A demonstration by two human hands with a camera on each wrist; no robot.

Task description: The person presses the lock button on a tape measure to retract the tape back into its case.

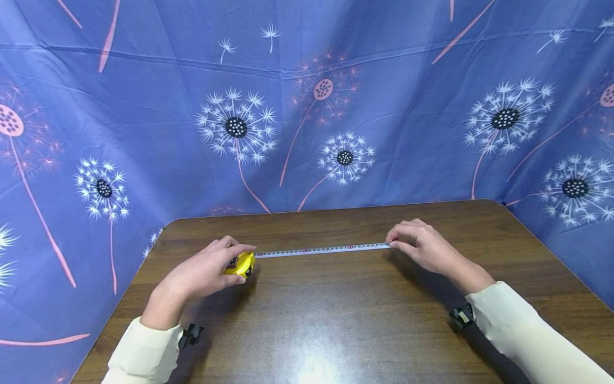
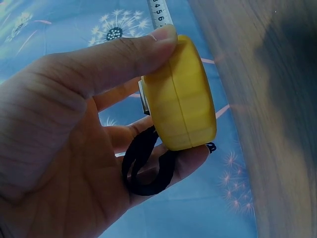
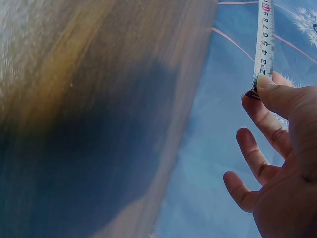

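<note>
My left hand (image 1: 208, 269) grips the yellow case of a tape measure (image 1: 245, 263) between thumb and fingers, above the table. In the left wrist view the case (image 2: 185, 99) shows its ridged edge, with the thumb on its upper end and a black wrist strap (image 2: 143, 163) looping below. A white blade (image 1: 321, 250) with printed numbers runs straight out of the case to the right. At its far end my right hand (image 1: 427, 248) pinches the tip between thumb and index finger. The right wrist view shows the dark end hook (image 3: 252, 92) at the fingertips, the other fingers spread.
A brown wood-grain table (image 1: 307, 304) lies beneath both hands. Behind it hangs a blue cloth (image 1: 408, 160) printed with dandelions, which also runs along both sides. Black clips (image 1: 191, 336) sit at the cuffs of the cream sleeves (image 1: 518, 314).
</note>
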